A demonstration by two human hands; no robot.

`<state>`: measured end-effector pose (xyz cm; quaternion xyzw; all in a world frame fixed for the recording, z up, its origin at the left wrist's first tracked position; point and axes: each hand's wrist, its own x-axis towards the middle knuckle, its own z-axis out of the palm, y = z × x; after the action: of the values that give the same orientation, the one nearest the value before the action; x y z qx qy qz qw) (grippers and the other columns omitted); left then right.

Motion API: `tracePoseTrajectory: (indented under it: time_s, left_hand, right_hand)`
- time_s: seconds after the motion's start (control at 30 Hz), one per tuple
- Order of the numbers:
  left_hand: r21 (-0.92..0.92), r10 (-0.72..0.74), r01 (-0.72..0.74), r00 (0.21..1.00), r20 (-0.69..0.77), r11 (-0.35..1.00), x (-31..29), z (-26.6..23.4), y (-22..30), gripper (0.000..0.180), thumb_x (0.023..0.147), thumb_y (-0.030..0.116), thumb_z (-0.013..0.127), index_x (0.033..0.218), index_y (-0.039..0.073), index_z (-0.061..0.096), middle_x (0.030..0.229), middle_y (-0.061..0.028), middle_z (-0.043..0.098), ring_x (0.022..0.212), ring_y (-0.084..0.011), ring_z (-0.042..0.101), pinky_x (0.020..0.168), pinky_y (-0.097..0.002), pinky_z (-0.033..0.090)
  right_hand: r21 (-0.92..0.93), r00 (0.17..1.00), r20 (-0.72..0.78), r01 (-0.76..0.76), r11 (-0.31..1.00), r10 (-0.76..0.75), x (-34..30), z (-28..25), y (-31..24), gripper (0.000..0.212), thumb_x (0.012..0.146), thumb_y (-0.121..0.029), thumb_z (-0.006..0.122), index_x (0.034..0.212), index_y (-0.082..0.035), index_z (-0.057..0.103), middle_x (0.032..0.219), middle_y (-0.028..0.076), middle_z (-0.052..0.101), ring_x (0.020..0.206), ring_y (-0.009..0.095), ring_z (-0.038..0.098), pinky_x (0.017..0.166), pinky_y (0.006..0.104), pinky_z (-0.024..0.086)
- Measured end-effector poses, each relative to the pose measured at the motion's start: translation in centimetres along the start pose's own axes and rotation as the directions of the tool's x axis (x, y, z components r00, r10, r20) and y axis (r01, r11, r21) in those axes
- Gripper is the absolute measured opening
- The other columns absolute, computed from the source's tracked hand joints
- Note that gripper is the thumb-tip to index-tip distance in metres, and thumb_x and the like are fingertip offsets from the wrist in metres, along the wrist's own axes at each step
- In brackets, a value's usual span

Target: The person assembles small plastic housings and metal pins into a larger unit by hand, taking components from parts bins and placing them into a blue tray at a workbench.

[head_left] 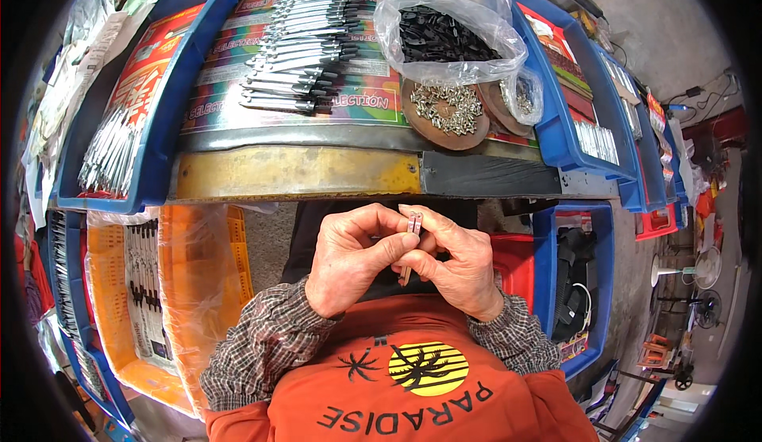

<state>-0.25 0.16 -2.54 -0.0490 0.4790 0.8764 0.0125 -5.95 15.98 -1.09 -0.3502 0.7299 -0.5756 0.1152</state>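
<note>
In front of my orange apron, below the table edge, both hands meet on a slim metal piece (414, 223). Two narrow parallel prongs show at its upper end, and its lower end pokes out beneath my fingers. My left hand (353, 255) pinches it between thumb and fingers. From the other side, the thumb and curled fingers of my right hand (459, 266) close on it too. The middle of the piece is hidden by my fingertips, so its exact kind does not show.
A long row of slim metal pieces with black ends (305, 45) covers the table. Small metal fasteners fill a round brown dish (448, 138), behind it a clear bag of black parts (436, 33). Blue trays (178, 69) flank both sides; an orange crate (107, 283) stands lower left.
</note>
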Motion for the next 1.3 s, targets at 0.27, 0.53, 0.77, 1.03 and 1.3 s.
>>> tracePoseTrajectory:
  time_s: [0.27, 0.53, 0.77, 1.03, 1.3]
  left_hand:
    - [0.116, -0.175, 0.154, 0.964, 0.199, 0.981, -0.3, -1.0, 1.2, 0.006, 0.089, 0.002, 0.065, 0.090, -0.004, 0.064, 0.070, -0.0031, 0.062, 0.059, -0.0077, 0.057, 0.052, -0.0225, 0.047]
    - [0.384, -0.071, -0.004, 0.981, 0.183, 0.923, 0.2, -0.7, 1.7, 0.012, 0.085, 0.004, 0.069, 0.095, -0.002, 0.066, 0.074, -0.0031, 0.064, 0.064, -0.0082, 0.060, 0.056, -0.0231, 0.049]
    - [0.667, 0.408, -0.348, 0.910, 0.072, 0.659, 1.0, 0.9, 0.7, 0.019, 0.079, 0.002, 0.072, 0.096, 0.002, 0.064, 0.079, -0.0111, 0.066, 0.069, -0.0200, 0.067, 0.061, -0.0272, 0.052]
    - [0.771, 0.461, -0.385, 0.877, 0.135, 0.507, 1.4, 0.5, 2.3, 0.016, 0.078, 0.000, 0.070, 0.093, 0.002, 0.064, 0.072, -0.0103, 0.061, 0.059, -0.0209, 0.062, 0.052, -0.0315, 0.047]
    - [0.818, 0.524, -0.409, 0.837, 0.159, 0.405, 1.7, -1.2, 2.6, 0.017, 0.074, -0.004, 0.071, 0.088, 0.001, 0.065, 0.066, -0.0090, 0.055, 0.052, -0.0191, 0.053, 0.049, -0.0289, 0.040]
  right_hand:
    - [0.166, 0.982, 0.190, -0.040, 0.985, 0.008, 1.3, -2.9, 0.1, 0.017, 0.087, -0.007, 0.069, 0.101, 0.002, 0.066, 0.081, 0.005, 0.064, 0.060, 0.008, 0.056, 0.053, 0.0213, 0.045]
    - [0.324, 0.996, 0.088, -0.039, 0.945, 0.011, 1.3, -2.8, 0.6, 0.010, 0.088, -0.004, 0.067, 0.094, 0.003, 0.064, 0.087, 0.008, 0.064, 0.062, 0.008, 0.059, 0.052, 0.0206, 0.048]
    - [0.332, 0.998, -0.061, -0.011, 0.943, 0.033, 2.3, -1.9, 0.5, 0.009, 0.087, 0.000, 0.066, 0.094, 0.005, 0.063, 0.087, 0.006, 0.063, 0.063, 0.008, 0.060, 0.054, 0.0200, 0.050]
    - [0.044, 0.994, 0.106, 0.016, 0.999, -0.021, 4.7, -3.8, -0.4, 0.011, 0.085, -0.004, 0.069, 0.091, 0.002, 0.064, 0.083, 0.006, 0.063, 0.068, 0.011, 0.061, 0.059, 0.0248, 0.049]
    - [-0.605, 0.952, 0.045, 0.267, 0.751, -0.302, 15.3, -7.1, 0.7, 0.009, 0.082, -0.010, 0.064, 0.085, -0.002, 0.065, 0.079, 0.013, 0.059, 0.075, 0.031, 0.059, 0.067, 0.0397, 0.046]
